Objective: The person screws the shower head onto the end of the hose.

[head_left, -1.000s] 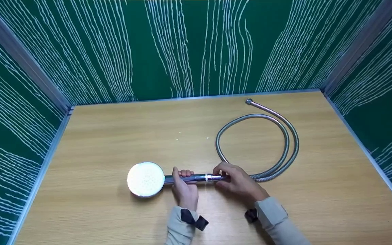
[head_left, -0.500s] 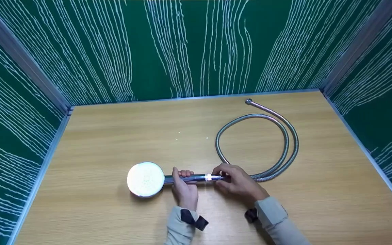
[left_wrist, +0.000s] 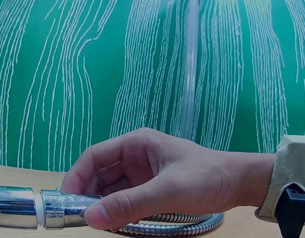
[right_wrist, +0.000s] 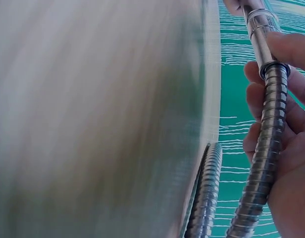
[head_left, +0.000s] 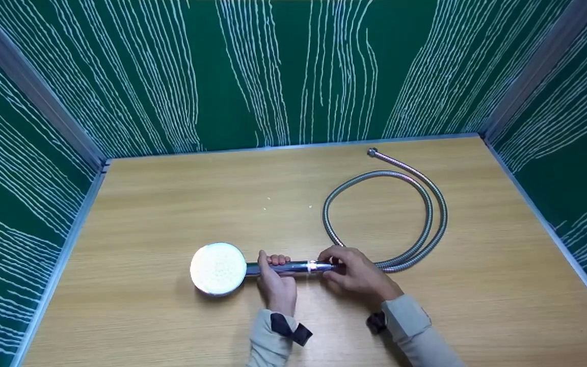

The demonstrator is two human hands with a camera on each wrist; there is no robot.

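My right hand (head_left: 358,274) works at the chrome connector (left_wrist: 72,205), its knuckles a shade nearer than a second ago and the glint on the metal changed; my left hand (head_left: 277,290), the shower head (head_left: 217,269) and the looped hose (head_left: 443,204) keep their places.

My left fingers are curled round the handle (head_left: 299,267), closed down to its thickness, thumb on the side toward the head. My right thumb and fingers pinch the connector, parted only by its girth; from the left wrist, the thumb shows on its near side and the bent fingers on the far side. From the right wrist, the hose leaves the connector and passes in front of my loosely bent lower fingers.

The shower head lies at the near left of centre on the wooden table (head_left: 171,204), its pale face up, the handle pointing right. A white ring (left_wrist: 40,210) shows between handle and connector. The hose loops over the right half, its loose end (head_left: 372,152) at the far side, near the green wall (head_left: 293,66).
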